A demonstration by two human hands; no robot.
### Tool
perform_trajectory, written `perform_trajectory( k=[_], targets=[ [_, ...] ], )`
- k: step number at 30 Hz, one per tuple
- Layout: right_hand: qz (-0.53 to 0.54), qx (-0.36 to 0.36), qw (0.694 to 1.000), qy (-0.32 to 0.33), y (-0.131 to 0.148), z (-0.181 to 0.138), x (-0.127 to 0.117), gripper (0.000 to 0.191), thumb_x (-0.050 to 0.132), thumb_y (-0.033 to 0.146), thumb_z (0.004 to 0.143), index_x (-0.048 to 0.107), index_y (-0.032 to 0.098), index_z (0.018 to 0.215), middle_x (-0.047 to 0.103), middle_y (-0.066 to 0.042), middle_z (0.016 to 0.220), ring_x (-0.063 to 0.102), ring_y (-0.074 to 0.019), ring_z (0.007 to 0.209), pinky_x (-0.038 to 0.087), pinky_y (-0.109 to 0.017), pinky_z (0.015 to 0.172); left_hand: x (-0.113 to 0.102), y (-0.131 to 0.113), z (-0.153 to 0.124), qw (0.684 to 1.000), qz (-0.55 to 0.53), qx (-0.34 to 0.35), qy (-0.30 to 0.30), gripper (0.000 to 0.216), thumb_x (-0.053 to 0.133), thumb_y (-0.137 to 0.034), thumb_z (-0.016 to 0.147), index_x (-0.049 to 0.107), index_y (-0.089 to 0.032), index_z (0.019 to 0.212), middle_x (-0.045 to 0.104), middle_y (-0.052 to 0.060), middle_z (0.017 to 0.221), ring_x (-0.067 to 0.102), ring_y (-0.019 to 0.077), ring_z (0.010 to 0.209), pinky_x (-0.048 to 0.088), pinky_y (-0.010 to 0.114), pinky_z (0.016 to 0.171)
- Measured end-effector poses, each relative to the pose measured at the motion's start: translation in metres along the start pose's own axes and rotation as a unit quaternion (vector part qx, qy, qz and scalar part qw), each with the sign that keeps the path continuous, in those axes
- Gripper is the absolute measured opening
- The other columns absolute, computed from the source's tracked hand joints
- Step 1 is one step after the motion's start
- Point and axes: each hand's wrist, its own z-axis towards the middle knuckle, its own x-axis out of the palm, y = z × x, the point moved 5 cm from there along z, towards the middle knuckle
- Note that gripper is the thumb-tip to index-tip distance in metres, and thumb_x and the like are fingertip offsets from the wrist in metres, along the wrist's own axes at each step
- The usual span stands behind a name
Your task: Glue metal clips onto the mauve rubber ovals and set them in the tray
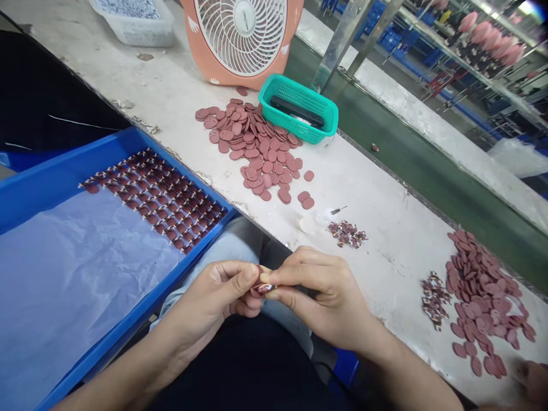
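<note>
My left hand (209, 302) and my right hand (319, 291) meet above my lap. Their fingertips pinch a small reddish piece (262, 288) with a patterned strip on it; the fingers hide most of it. Nearest on the table lies a small heap of printed reddish bits (346, 234). A larger pile of flat reddish oval discs (252, 148) spreads beyond it. At the right are a second heap of printed bits (434, 299) and a second disc pile (483, 302). To my left, neat rows of finished-looking reddish pieces (154, 200) lie in a blue tray (72, 154).
A pale work table (377, 268) runs from left to right. An orange fan (240, 40) and a white basket (137, 23) stand at its far side, with a teal basket (299, 108) holding dark items. A co-worker's hand (533, 382) shows at the lower right corner.
</note>
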Motion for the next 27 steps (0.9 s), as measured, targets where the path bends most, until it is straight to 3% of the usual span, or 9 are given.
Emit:
perform_trajectory(
  k=[6, 15, 27],
  targets=[
    [-0.001, 0.003, 1.000, 0.002, -0.0017, -0.0002, -0.0012, 0.017, 0.073, 0.011, 0.086, 0.078, 0.021, 0.098, 0.075, -0.004, 0.082, 0.069, -0.0135, 0.072, 0.057, -0.025, 0.068, -0.0003, 0.0007, -0.0011, 1.000, -0.007, 0.001, -0.006, 0.036, 0.087, -0.049, 0.068, 0.077, -0.015, 0.065, 0.063, 0.000, 0.059, 0.055, 0.0082, 0.053, 0.049, 0.016, 0.053],
    [0.005, 0.002, 1.000, 0.003, -0.0021, 0.0005, -0.0006, 0.020, 0.073, 0.009, 0.085, 0.078, 0.021, 0.101, 0.075, -0.003, 0.080, 0.067, -0.0133, 0.071, 0.055, -0.025, 0.068, 0.0002, 0.0002, 0.0015, 1.000, -0.009, -0.006, -0.028, 0.039, 0.090, -0.050, 0.062, 0.076, -0.014, 0.064, 0.063, 0.000, 0.057, 0.057, 0.0073, 0.051, 0.051, 0.015, 0.053],
    [-0.005, -0.001, 0.999, 0.038, 0.0019, 0.0087, 0.0021, 0.017, 0.070, 0.013, 0.089, 0.074, 0.020, 0.104, 0.074, -0.003, 0.083, 0.067, -0.0136, 0.075, 0.055, -0.027, 0.072, -0.0039, 0.0018, 0.0029, 0.998, -0.049, -0.025, 0.022, 0.036, 0.089, -0.048, 0.065, 0.077, -0.014, 0.069, 0.062, 0.000, 0.058, 0.057, 0.0064, 0.049, 0.054, 0.014, 0.051]
  ],
)
